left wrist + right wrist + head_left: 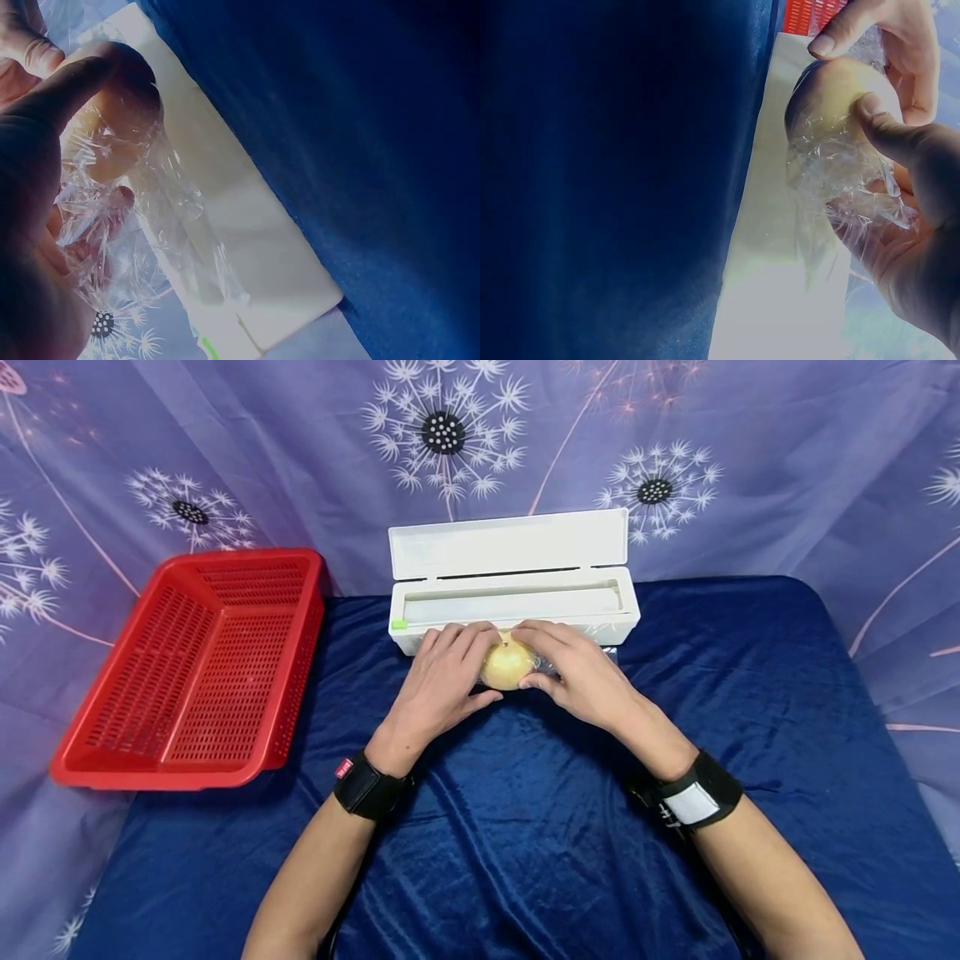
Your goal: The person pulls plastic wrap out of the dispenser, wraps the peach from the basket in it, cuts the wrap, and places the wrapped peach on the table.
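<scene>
A round yellow fruit [507, 665], partly covered in clear plastic wrap [829, 161], is between my two hands in front of a white wrap dispenser box [513, 578]. My left hand [447, 675] grips the fruit's left side, its fingers bent over the far side and its thumb along the near side. On the other side, my right hand [581, 672] holds the fruit between thumb and fingers. Loose, crumpled film trails from both sides of the fruit in the wrist views. The fingertips behind the fruit are partly hidden by it and the film.
The dispenser's lid [510, 545] stands raised at the back, with a roll [510, 606] inside the box. At the left sits a red perforated plastic basket [225, 693]. Dark blue cloth [480, 860] covers the table, and a purple dandelion-print curtain [300, 443] hangs behind.
</scene>
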A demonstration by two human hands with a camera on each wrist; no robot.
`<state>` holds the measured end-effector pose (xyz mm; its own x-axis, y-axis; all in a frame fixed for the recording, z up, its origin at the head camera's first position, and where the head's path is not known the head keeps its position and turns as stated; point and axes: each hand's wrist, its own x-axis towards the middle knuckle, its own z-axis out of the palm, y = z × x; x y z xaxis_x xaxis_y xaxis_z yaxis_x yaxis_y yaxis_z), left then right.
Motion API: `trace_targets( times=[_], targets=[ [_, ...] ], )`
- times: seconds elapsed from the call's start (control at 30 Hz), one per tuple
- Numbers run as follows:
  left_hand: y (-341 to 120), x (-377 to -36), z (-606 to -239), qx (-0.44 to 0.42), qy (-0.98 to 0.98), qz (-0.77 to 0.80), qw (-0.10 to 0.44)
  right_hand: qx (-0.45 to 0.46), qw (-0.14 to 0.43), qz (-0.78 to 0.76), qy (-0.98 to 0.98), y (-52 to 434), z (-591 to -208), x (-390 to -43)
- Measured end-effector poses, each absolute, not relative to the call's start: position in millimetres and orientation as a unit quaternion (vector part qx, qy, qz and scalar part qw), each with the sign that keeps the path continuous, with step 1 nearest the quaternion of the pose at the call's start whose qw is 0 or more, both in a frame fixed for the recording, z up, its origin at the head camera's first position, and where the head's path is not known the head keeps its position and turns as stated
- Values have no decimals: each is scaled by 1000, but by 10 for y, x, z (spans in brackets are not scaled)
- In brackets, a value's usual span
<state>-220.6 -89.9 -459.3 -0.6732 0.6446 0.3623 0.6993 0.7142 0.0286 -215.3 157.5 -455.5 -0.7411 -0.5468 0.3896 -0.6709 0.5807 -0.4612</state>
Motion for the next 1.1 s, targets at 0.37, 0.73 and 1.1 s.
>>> trace_targets(
  times=[0.37,0.73,1.1],
  targets=[
    [-880,-2189,-4631,-356,-918,-64,166,340,92,306,-885,1573,-4557,-2142],
    [-852,-2187,-4627,-349,-919,-48,177,334,83,314,-885,1586,-4560,-2141],
    [-901,-2217,-4595,-375,-904,-99,180,329,79,324,-883,1581,-4556,-2151]
  ],
)
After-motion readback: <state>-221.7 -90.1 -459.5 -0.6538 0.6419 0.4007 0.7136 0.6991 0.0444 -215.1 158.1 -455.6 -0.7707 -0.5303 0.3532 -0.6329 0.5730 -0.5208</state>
